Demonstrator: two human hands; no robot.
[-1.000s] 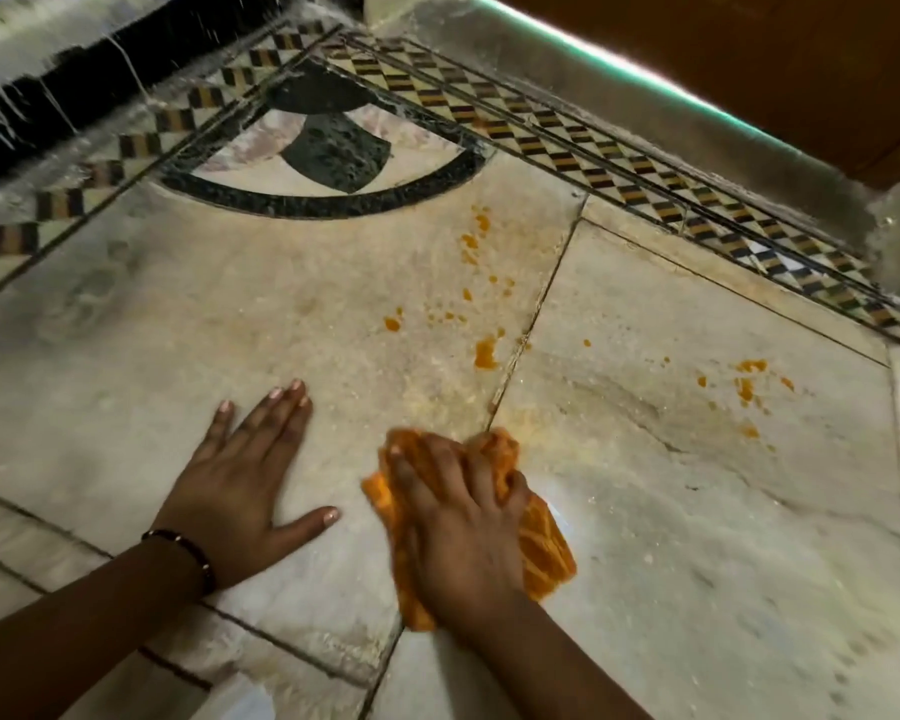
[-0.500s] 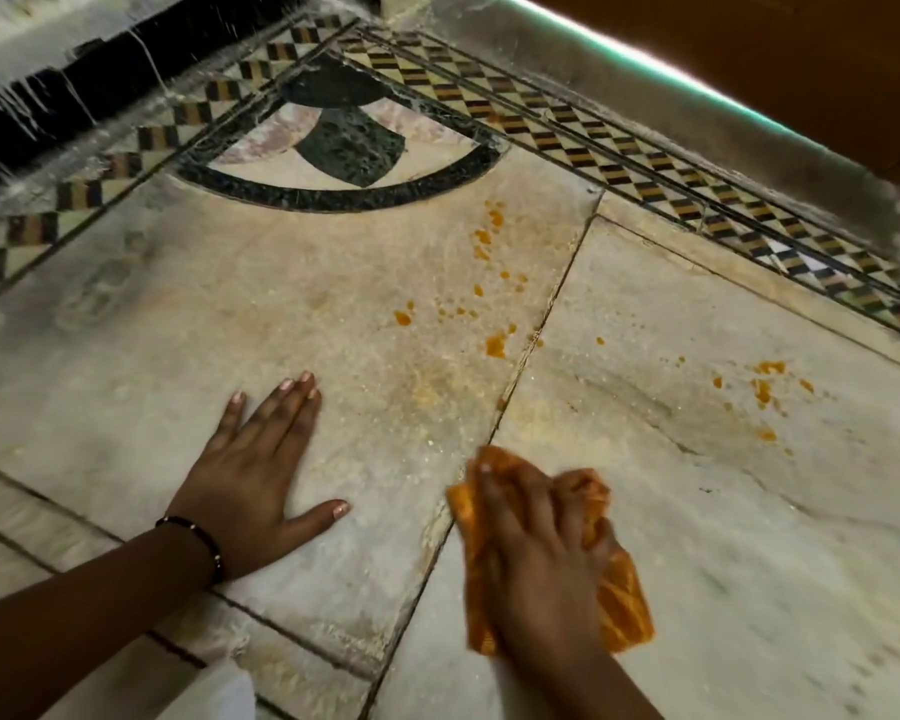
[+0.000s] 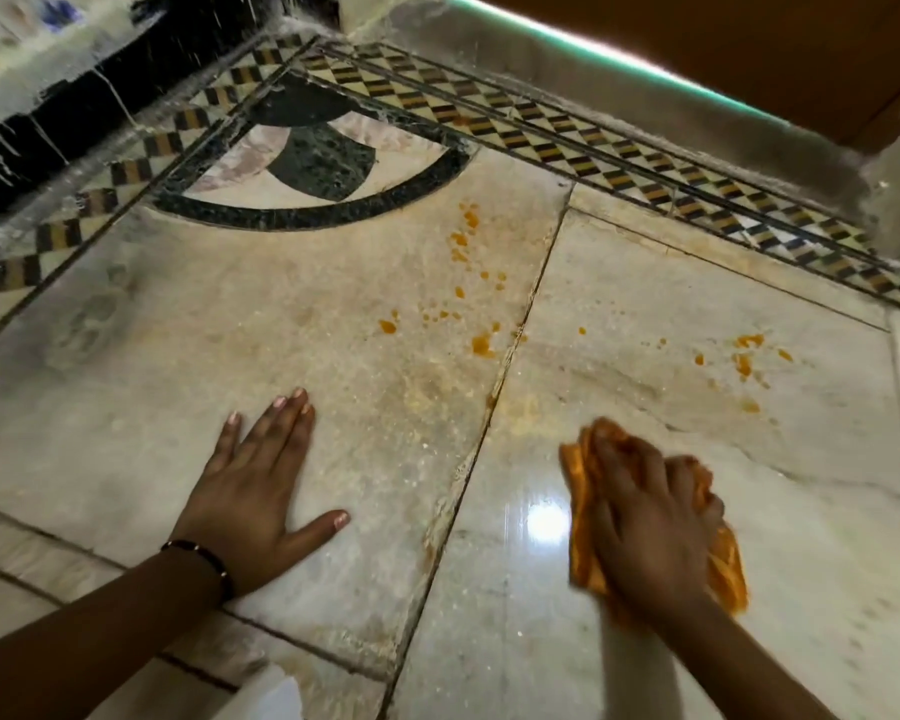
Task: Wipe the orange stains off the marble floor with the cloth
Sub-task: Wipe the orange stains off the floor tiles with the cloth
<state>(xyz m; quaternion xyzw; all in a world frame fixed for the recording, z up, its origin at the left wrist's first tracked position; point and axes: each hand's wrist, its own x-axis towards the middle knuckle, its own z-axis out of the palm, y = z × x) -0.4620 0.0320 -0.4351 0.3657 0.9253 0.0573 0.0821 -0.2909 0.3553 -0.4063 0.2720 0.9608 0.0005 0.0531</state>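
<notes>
My right hand (image 3: 645,517) presses a crumpled orange cloth (image 3: 583,517) flat on the pale marble floor (image 3: 333,356), on the slab right of the dark joint. My left hand (image 3: 255,491) lies flat on the left slab, fingers spread, holding nothing. Orange stains (image 3: 481,345) dot the left slab beyond the hands, running up towards the dark arc inlay. A second group of orange stains (image 3: 744,356) sits on the right slab, beyond the cloth. A faint yellowish smear (image 3: 520,407) shows near the joint.
A checkered inlay border (image 3: 619,163) runs along the far edge below a raised sill (image 3: 645,90) and a wooden door (image 3: 749,39). A black skirting (image 3: 48,127) lines the left wall. A dark arc inlay (image 3: 307,215) fills the corner. A glare spot (image 3: 546,522) shines left of the cloth.
My right hand has slid the cloth to the right, from the joint onto the right slab. My left hand has stayed planted on the floor.
</notes>
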